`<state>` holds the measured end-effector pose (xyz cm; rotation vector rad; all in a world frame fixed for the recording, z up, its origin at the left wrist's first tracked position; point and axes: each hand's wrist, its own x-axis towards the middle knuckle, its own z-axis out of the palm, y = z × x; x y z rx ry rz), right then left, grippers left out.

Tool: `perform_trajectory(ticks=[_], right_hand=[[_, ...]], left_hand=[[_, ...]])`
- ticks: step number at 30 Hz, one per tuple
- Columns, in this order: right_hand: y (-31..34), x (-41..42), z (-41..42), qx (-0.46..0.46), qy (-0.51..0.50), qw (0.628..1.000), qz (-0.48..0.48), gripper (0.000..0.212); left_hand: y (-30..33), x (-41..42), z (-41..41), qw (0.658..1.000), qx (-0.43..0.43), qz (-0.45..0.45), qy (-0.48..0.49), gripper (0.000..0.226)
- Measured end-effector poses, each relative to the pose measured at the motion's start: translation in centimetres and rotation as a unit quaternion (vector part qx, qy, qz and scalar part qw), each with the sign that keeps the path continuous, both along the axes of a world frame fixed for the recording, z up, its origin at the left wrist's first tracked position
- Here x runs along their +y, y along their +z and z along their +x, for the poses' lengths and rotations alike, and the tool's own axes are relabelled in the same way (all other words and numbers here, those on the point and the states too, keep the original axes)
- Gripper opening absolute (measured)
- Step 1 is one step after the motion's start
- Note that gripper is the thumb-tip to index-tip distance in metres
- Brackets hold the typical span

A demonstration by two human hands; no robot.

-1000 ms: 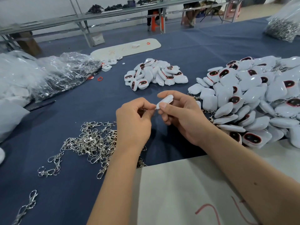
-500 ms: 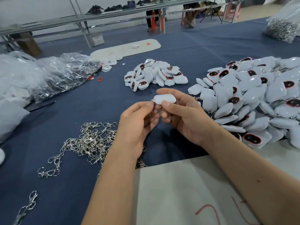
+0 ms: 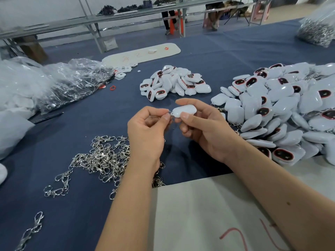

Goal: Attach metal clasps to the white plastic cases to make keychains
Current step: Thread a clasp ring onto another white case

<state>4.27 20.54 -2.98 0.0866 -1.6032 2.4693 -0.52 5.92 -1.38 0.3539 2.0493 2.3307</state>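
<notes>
At the frame's centre, the right hand is pinching a white case while the left hand is gripping a metal clasp at its left end. Loose clasps are lying lower left on the table, cases piled right and above.

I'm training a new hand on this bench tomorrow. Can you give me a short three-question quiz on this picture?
1. True or false: the right hand holds a white case.
2. Where do the loose metal clasps lie: A) left of the hands, B) on top of the big case pile, C) on the far bench?
3. Fill in: the left hand pinches a small metal ____ at the case's end.

Key: 1 true; 2 A; 3 ring.
</notes>
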Motion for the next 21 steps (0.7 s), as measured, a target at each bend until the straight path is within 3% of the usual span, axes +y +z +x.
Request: perform_trajectory(ticks=[9, 15, 21], right_hand=[[0.08, 0.01, -0.01, -0.009, -0.019, 1.000, 0.003, 0.029], [0.20, -0.03, -0.10, -0.018, -0.052, 0.998, -0.011, 0.026], [0.11, -0.04, -0.69, -0.032, -0.243, 0.969, -0.042, 0.014]], left_hand=[[-0.55, -0.25, -0.47, 0.967, 0.153, -0.204, 0.009, 0.020], [-0.52, 0.11, -0.01, 0.969, 0.151, -0.193, 0.035, 0.015], [-0.59, 0.31, 0.35, 0.965, 0.147, -0.212, 0.036, 0.015]])
